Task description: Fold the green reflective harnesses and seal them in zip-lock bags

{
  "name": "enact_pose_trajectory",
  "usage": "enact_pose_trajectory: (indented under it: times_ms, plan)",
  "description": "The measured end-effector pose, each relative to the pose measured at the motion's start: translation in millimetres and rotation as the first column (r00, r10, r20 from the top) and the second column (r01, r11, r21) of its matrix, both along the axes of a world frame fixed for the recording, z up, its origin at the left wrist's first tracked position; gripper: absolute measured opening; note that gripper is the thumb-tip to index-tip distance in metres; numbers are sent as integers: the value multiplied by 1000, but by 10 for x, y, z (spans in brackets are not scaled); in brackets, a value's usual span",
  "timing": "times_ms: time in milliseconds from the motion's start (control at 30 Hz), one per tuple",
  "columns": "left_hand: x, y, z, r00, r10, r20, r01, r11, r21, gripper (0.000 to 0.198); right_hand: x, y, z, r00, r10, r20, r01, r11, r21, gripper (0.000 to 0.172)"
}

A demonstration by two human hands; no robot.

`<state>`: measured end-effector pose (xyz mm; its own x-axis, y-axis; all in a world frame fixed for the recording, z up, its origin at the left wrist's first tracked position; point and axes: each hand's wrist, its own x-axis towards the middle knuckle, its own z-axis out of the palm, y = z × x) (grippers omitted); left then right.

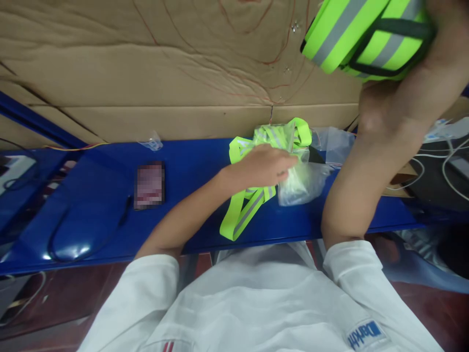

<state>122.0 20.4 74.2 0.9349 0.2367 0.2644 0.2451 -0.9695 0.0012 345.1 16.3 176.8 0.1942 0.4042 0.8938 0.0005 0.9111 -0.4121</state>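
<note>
Close to the camera at the upper right, my right hand (449, 44) is raised and closed round a bundled neon yellow-green reflective strap (340, 36). The strap has grey stripes and a black buckle; most of the fingers are out of frame or hidden. Over the blue table, my left hand (266, 165) is closed, its fingertips at a clear plastic bag (302, 186) and seemingly gripping it. Motion blurs that spot. Another yellow-green reflective strap (238, 212) lies in loops under and around my left hand, partly beneath clear plastic.
A blurred-out phone-like item (149, 186) and a black cable (122, 215) lie left on the blue table (198, 156). Small clear plastic (152, 142) sits at the back edge. Cardboard (164, 73) with red wires stands behind. White cables (445, 151) lie right.
</note>
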Motion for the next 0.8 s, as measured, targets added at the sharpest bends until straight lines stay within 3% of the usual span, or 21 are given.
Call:
enact_pose_trajectory:
  times_ms: [100, 167, 267, 367, 467, 533, 600, 700, 800]
  plan:
    - [-198, 310, 160, 904, 393, 170, -383, 919, -91, 11, -160, -11, -42, 961, -254, -106, 270, 944, 190, 15]
    - [-365, 479, 267, 818, 519, 250, -477, 854, -209, 7, -248, -56, -63, 956, -293, -9, 288, 933, 215, 19]
    - [-560, 591, 383, 706, 575, 413, -489, 818, -304, 12, -339, -97, -85, 945, -261, 198, 217, 952, 216, 28]
    - [-635, 592, 432, 644, 528, 553, -412, 849, -331, 23, -425, -67, -121, 929, -221, 297, 180, 971, 159, 34]
    - [-642, 605, 431, 679, 448, 582, -219, 880, -422, 26, -510, -5, -176, 904, -203, 377, 164, 978, 131, 40]
    - [-644, 639, 423, 710, 386, 589, -39, 856, -515, 29, -550, 23, -208, 872, -181, 455, 134, 982, 134, 41]
    - [-647, 677, 420, 681, 368, 633, 101, 809, -579, 33, -568, 25, -226, 845, -154, 511, 99, 986, 132, 38]
    - [-631, 708, 428, 577, 414, 704, 202, 763, -614, 39, -560, -10, -220, 812, -162, 561, 118, 987, 113, 34]
    - [-601, 690, 442, 592, 369, 717, 313, 714, -626, 40, -523, -27, -201, 799, -167, 578, 136, 986, 96, 36]
